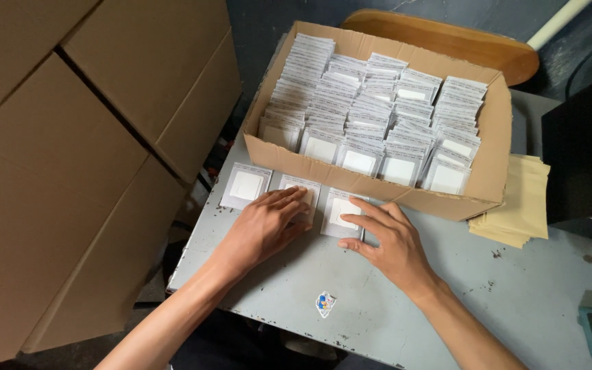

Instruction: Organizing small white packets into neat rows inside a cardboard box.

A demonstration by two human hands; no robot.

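Grey table (447, 301): both hands' fingers flat on packets, near box (378, 188) edge.

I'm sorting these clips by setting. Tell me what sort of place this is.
Probably a small packing or warehouse workspace. An open cardboard box holds rows of flat white packets, large sealed cartons are stacked at the left, and both hands, left hand and right hand, press packets flat on a scuffed grey table.
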